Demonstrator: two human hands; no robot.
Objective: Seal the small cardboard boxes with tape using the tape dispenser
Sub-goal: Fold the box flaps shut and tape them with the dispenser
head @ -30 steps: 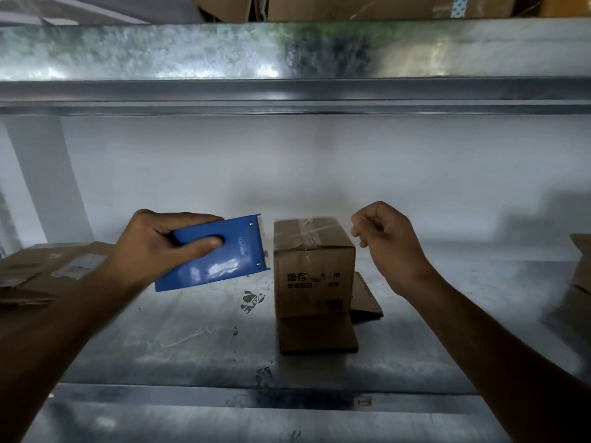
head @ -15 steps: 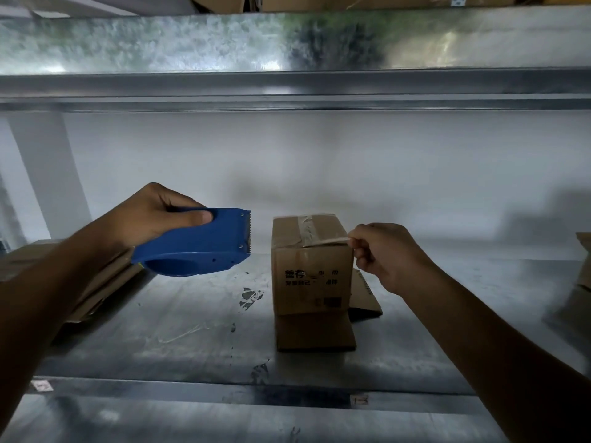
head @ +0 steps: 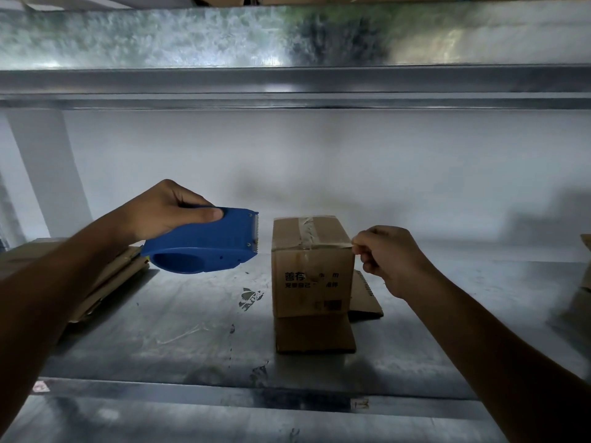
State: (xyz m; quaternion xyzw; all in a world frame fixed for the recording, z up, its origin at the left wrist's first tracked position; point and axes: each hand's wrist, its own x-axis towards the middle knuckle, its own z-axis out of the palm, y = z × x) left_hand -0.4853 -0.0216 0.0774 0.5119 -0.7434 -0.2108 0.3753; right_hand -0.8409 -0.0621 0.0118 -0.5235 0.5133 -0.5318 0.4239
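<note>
Head: left hand point(head: 163, 212) grips one dispenser point(head: 208, 247); right hand point(head: 390, 257) pinches corner of one box point(head: 311, 276).

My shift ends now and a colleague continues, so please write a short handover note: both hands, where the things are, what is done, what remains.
The left hand grips the blue tape dispenser in the air left of the box, toothed end toward it, not touching.
The right hand pinches the upper right edge of the small cardboard box; tape end or cardboard, I cannot tell.
The box stands upright on a flat cardboard piece on the metal shelf.
Done: flaps closed, one tape strip across the top.
Left: probably press the tape ends down; check the hidden sides.
</note>
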